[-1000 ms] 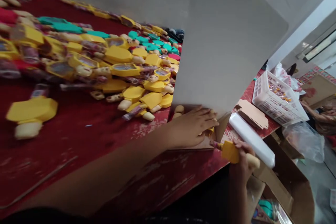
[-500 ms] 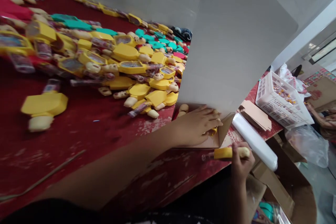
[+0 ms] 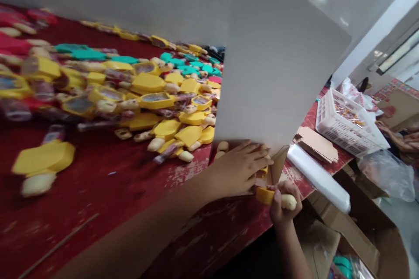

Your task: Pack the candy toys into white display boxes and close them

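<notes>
My left hand [image 3: 237, 168] lies palm down with its fingers spread, reaching into an open cardboard box [image 3: 279, 163] over toys that it partly covers. Two cream rounded toy ends [image 3: 222, 149] show beside it in the box. In my right hand [image 3: 284, 209] is a yellow toy [image 3: 263, 195], gripped near its cream-coloured head, which sticks out past the fingers. The toy's yellow body is at the box's near edge; its other end is hidden. The tall grey lid [image 3: 265, 61] of the box stands upright behind my hands.
Many yellow, green and red toys [image 3: 149, 83] lie heaped on the red table [image 3: 131, 209]. Right of the box are a plastic roll [image 3: 319, 178], flat cardboard pieces [image 3: 317, 144] and a white crate [image 3: 355, 135]. Open cartons [image 3: 389, 235] stand below; another person's arm [image 3: 401, 137] shows far right.
My right hand has brought the yellow toy left to the box's near edge, and its clear tube is now out of sight. My left hand stays in the box. The view has shifted slightly.
</notes>
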Demonstrator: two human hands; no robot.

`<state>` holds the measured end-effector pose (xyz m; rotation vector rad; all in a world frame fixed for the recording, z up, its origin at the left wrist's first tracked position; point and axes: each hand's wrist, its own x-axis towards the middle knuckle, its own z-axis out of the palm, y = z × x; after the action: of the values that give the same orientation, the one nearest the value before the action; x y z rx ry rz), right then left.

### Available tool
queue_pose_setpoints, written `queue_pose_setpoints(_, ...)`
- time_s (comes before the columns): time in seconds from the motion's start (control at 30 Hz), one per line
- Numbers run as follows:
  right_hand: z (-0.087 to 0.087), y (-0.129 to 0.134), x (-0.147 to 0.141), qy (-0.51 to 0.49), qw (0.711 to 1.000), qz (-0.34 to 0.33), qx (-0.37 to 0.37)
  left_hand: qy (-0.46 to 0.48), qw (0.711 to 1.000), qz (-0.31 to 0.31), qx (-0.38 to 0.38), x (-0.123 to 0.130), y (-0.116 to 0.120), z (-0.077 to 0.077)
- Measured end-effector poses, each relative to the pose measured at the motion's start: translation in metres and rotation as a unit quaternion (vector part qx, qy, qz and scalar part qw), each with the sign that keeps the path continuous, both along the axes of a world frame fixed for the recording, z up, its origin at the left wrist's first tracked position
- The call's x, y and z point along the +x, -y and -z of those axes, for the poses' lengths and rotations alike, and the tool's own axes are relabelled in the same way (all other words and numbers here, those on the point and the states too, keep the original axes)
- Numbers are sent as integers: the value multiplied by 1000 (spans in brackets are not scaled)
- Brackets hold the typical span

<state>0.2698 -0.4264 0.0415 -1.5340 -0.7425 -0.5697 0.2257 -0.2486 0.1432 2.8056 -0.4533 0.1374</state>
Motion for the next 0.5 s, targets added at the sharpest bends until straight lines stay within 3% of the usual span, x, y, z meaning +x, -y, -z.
queue_pose_setpoints(0.1, -19, -17, 4, -15, 997, 61, -53, 15, 1000, 15, 9, 0, -3, 4)
queue_pose_setpoints(0.23, -35, -38, 14, 26, 993, 58, -102, 65, 997, 32, -11, 5, -11, 21)
queue_pose_setpoints(0.33, -28, -41, 21, 35, 991, 69, -105, 77, 996, 30, -33, 8, -14, 29)
queue_pose_setpoints(0.5, 2, -44, 30, 4, 989, 86, -120, 122, 991, 48, -16, 13, -18, 30)
